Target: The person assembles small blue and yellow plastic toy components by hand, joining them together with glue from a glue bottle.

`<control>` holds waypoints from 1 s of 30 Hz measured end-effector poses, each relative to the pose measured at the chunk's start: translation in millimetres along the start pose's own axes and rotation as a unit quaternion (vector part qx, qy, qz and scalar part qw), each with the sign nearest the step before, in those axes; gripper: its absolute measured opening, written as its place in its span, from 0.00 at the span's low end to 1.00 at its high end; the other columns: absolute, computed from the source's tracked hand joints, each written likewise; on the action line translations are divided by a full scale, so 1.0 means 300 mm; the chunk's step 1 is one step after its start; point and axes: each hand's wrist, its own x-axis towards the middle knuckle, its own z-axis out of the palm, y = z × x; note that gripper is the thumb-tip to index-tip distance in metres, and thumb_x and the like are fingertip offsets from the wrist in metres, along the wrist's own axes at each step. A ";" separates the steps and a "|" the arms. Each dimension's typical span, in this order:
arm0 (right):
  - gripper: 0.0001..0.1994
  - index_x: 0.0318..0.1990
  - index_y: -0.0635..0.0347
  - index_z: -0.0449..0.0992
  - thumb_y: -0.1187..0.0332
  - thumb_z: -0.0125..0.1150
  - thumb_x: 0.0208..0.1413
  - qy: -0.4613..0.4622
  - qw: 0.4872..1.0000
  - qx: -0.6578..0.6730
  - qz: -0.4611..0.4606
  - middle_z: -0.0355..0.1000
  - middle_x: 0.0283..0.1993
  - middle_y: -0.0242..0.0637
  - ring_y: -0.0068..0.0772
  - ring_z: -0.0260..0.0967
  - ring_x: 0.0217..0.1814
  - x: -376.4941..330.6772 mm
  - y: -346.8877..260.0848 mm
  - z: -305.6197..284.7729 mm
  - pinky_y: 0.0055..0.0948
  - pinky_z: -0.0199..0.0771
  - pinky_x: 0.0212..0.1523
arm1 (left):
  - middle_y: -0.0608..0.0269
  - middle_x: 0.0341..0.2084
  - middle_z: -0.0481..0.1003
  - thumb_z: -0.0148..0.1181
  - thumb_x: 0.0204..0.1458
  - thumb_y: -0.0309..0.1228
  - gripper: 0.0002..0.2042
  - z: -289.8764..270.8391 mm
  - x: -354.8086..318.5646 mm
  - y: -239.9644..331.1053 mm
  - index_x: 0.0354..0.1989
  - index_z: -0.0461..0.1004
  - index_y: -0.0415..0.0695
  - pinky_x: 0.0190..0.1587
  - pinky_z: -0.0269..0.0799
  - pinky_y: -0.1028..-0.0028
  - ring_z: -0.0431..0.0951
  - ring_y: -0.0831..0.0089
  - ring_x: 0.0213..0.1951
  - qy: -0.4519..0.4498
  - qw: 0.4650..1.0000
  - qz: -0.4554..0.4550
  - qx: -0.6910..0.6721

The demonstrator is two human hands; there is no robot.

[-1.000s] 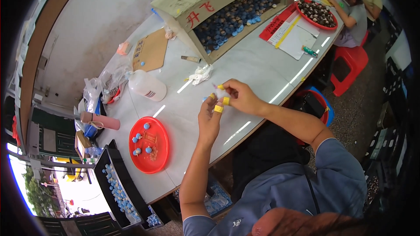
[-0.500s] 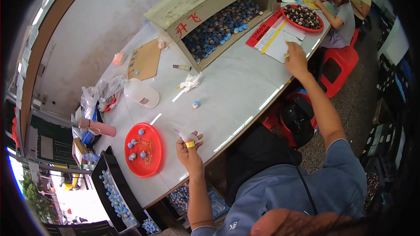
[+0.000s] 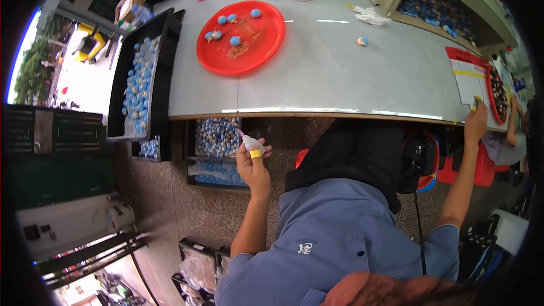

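**Small glue bottle in left hand, right hand out at far-right papers**

Left hand [image 3: 253, 165] is held below the near table edge, fingers curled round a small squeeze bottle [image 3: 251, 144] w/ pink pointed nozzle and a yellow band. Bottle sits upright-ish in the fist, nozzle tilted up and left, clear of the grey table [image 3: 340, 73]. Behind it, under the table, a crate of blue and tan beads [image 3: 218, 136].

Right hand [image 3: 476, 122] is stretched far to the right, well apart from the left, resting at the table edge on white papers on a red tray [image 3: 467, 73]. Fingertips pinch sth small, yellow-green; can't tell what it is.

On the table: red round plate [image 3: 241, 37] w/ a few blue beads, one loose bead [image 3: 362, 41] right of it, a black tray of beads [image 3: 139, 73] at the left end.
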 end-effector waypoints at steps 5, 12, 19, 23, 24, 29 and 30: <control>0.16 0.47 0.62 0.68 0.84 0.56 0.49 -0.029 0.820 0.469 -0.326 0.73 0.39 0.45 0.49 0.73 0.37 -0.205 -0.700 -0.266 0.38 0.75 0.36 | 0.54 0.42 0.77 0.52 0.63 0.33 0.16 -0.150 -0.115 -0.197 0.54 0.64 0.36 0.38 0.75 0.78 0.79 0.74 0.37 0.041 0.992 -0.092 0.074; 0.29 0.32 0.63 0.77 0.43 0.42 0.64 -0.601 0.559 0.513 -0.251 0.75 0.29 0.46 0.49 0.74 0.35 -0.487 -1.346 -0.017 0.41 0.71 0.40 | 0.57 0.38 0.78 0.52 0.63 0.33 0.16 -0.133 -0.190 -0.253 0.54 0.65 0.37 0.36 0.74 0.79 0.79 0.76 0.35 0.030 0.987 -0.137 0.082; 0.34 0.33 0.67 0.78 0.38 0.44 0.60 -0.725 0.439 0.528 -0.061 0.71 0.21 0.35 0.28 0.66 0.23 -0.626 -1.641 0.120 0.31 0.64 0.29 | 0.56 0.39 0.77 0.51 0.63 0.31 0.15 -0.169 -0.228 -0.292 0.54 0.65 0.36 0.34 0.73 0.79 0.79 0.76 0.35 0.052 0.980 -0.160 0.104; 0.33 0.33 0.69 0.78 0.40 0.46 0.60 -0.705 0.455 0.544 -0.011 0.70 0.19 0.37 0.27 0.66 0.22 -0.723 -1.639 0.169 0.30 0.64 0.27 | 0.57 0.38 0.76 0.51 0.63 0.30 0.15 -0.152 -0.235 -0.325 0.54 0.65 0.36 0.36 0.75 0.78 0.78 0.77 0.34 0.052 0.978 -0.178 0.097; 0.33 0.34 0.69 0.78 0.41 0.44 0.61 -0.696 0.450 0.559 -0.014 0.70 0.19 0.38 0.28 0.67 0.22 -0.728 -1.642 0.177 0.33 0.64 0.27 | 0.57 0.37 0.76 0.51 0.63 0.29 0.15 -0.149 -0.237 -0.334 0.54 0.65 0.35 0.37 0.76 0.78 0.78 0.77 0.34 0.042 0.979 -0.180 0.089; 0.33 0.36 0.66 0.79 0.41 0.40 0.62 -0.697 0.458 0.547 -0.072 0.70 0.18 0.40 0.33 0.68 0.22 -0.724 -1.629 0.160 0.36 0.65 0.28 | 0.59 0.36 0.76 0.51 0.62 0.28 0.14 -0.130 -0.211 -0.343 0.55 0.65 0.36 0.38 0.76 0.78 0.77 0.78 0.33 0.036 0.976 -0.183 0.116; 0.33 0.35 0.68 0.79 0.41 0.41 0.62 -0.695 0.457 0.553 -0.048 0.69 0.18 0.39 0.30 0.66 0.21 -0.720 -1.623 0.167 0.33 0.64 0.26 | 0.59 0.36 0.76 0.51 0.62 0.28 0.14 -0.118 -0.209 -0.334 0.55 0.65 0.36 0.37 0.76 0.79 0.77 0.79 0.33 0.040 0.975 -0.185 0.120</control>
